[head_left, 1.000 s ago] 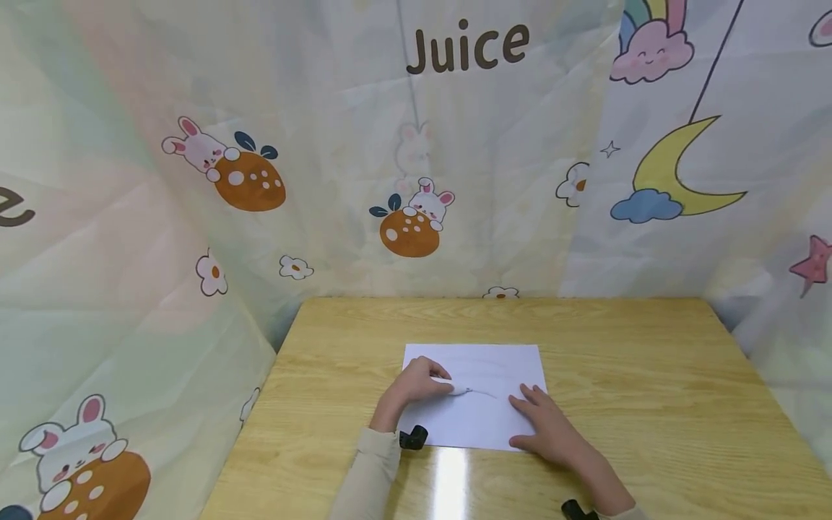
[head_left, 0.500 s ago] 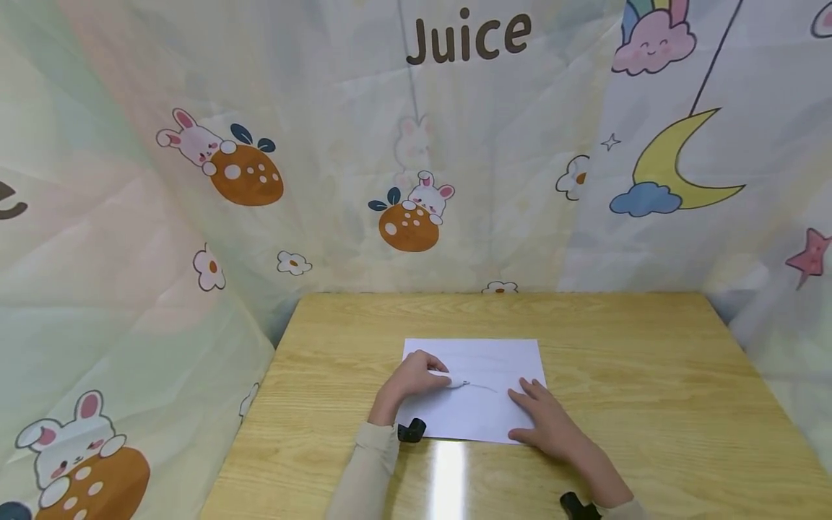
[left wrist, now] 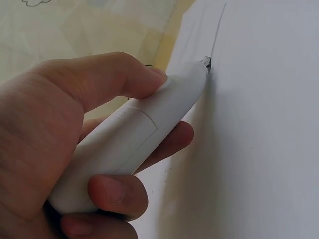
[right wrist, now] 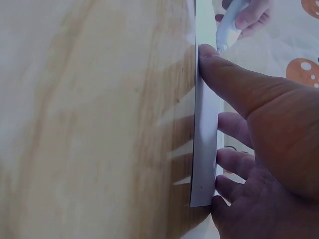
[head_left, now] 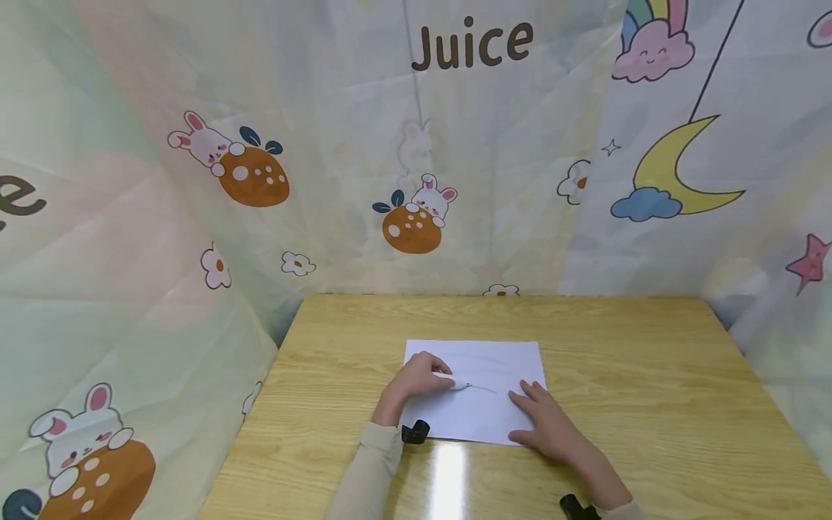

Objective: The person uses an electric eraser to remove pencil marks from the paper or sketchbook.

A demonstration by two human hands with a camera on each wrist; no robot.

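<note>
My left hand point(head_left: 419, 379) grips a thick white pen-shaped tool point(left wrist: 129, 132) with a small metallic tip; I cannot tell its exact kind. In the left wrist view its thumb and fingers wrap the smooth body. The tip meets a white sheet of paper point(head_left: 468, 422) at the end of a thin grey line point(head_left: 484, 390). To the right, my right hand point(head_left: 549, 426) lies with spread fingers on the sheet's right edge. From the right wrist, the thumb point(right wrist: 224, 74) presses near the paper's edge, and the tool appears beyond it.
The sheet lies on a wooden table point(head_left: 650, 397). A printed cloth backdrop point(head_left: 507, 144) hangs behind and at both sides. Black camera mounts point(head_left: 416, 432) sit at the wrists. A bright reflection shows on the table in front of the paper.
The head view shifts slightly up and down. The tool's tip stays near the left end of the grey line, with only a tiny movement. My right hand keeps its place on the paper.
</note>
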